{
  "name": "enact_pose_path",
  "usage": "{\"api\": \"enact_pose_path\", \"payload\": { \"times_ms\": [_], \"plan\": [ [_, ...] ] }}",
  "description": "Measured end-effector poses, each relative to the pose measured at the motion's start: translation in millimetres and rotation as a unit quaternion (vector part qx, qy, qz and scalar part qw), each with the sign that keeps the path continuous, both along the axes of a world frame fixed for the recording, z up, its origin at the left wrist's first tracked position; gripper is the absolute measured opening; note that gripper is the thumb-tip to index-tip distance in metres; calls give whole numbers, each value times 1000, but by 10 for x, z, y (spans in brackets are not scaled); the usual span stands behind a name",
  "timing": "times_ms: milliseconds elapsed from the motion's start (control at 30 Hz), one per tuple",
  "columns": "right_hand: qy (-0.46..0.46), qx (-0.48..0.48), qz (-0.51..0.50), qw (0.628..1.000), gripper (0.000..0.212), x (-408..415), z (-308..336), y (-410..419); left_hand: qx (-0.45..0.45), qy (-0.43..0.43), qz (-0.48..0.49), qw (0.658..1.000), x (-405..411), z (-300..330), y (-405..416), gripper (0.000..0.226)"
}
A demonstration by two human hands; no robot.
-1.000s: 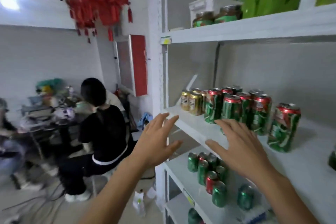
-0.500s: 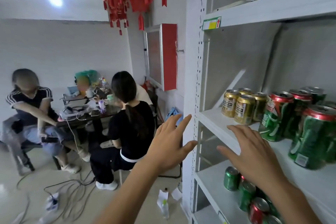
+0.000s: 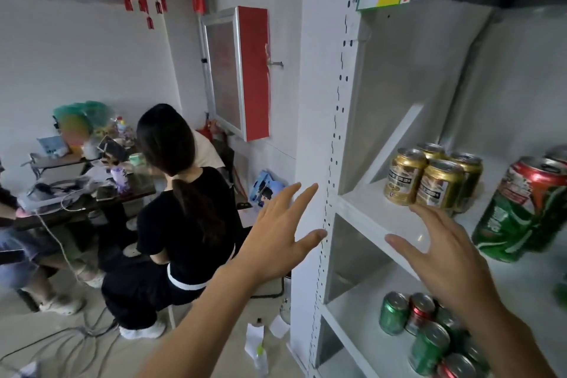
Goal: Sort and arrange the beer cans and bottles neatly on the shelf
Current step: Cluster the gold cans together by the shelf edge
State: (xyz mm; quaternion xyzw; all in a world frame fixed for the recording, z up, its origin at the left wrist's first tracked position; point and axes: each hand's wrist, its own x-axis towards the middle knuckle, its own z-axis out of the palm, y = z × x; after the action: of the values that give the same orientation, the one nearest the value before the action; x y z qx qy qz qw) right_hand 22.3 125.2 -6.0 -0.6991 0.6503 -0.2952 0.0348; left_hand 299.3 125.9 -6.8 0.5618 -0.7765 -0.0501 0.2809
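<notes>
Several gold cans (image 3: 429, 178) stand grouped at the left end of a white shelf board (image 3: 368, 215). Green-and-red cans (image 3: 518, 209) stand to their right on the same board. On the shelf below sits a cluster of green and red cans (image 3: 423, 328). My right hand (image 3: 445, 258) is open, fingers spread, hovering at the board's front edge just below the gold cans and holding nothing. My left hand (image 3: 282, 233) is open too, held out in front of the shelf's white upright post (image 3: 319, 132), left of the cans.
A person in black (image 3: 184, 218) sits with their back to me at a cluttered desk (image 3: 92, 187) left of the shelf. Cables (image 3: 61, 344) and a small bottle (image 3: 260, 356) lie on the floor. A red wall cabinet (image 3: 242, 74) hangs beyond the post.
The view has swung left and closer to the shelf's left end. Both hands stay open and spread; the right hand now sits nearer the gold cans.
</notes>
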Motion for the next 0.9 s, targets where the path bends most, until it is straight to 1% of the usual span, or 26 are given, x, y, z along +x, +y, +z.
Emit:
{"api": "enact_pose_path", "payload": {
  "times_ms": [100, 167, 267, 367, 467, 533, 600, 700, 767, 833, 900],
  "plan": [
    [-34, -23, -31, 999, 67, -6, -53, -145, 15, 21, -47, 999, -25, -47, -296, 74],
    [-57, -35, -49, 997, 64, 4, -44, -270, -4, 14, -81, 997, -120, -36, -532, 71],
    [-84, -71, -78, 991, 64, -2, 5, -435, -28, 36, -139, 989, -360, 25, -894, 66],
    [-97, -121, -109, 982, 53, -29, 62, -515, -42, 51, -196, 978, -650, 112, -1250, 66],
    [-116, -137, -137, 974, 45, -68, 93, -559, -45, 81, -241, 966, -879, 181, -1568, 69],
    [-102, -153, -155, 971, 46, -79, 90, -585, -40, 103, -272, 956, -985, 197, -1731, 70],
    [-96, -154, -187, 965, 53, -81, 67, -622, -43, 124, -308, 942, -1074, 196, -1893, 71],
    [-120, -121, -225, 959, 65, -34, 11, -682, -16, 160, -350, 923, -1208, 190, -2097, 78],
    [-164, -104, -232, 953, 69, 21, -26, -743, 21, 202, -386, 900, -1273, 153, -2166, 86],
    [-220, -111, -233, 941, 65, 63, -39, -818, 37, 232, -408, 882, -1312, 88, -2236, 96],
    [-241, -120, -231, 935, 53, 57, -60, -902, 55, 248, -413, 874, -1376, 41, -2308, 104]
  ]
}}
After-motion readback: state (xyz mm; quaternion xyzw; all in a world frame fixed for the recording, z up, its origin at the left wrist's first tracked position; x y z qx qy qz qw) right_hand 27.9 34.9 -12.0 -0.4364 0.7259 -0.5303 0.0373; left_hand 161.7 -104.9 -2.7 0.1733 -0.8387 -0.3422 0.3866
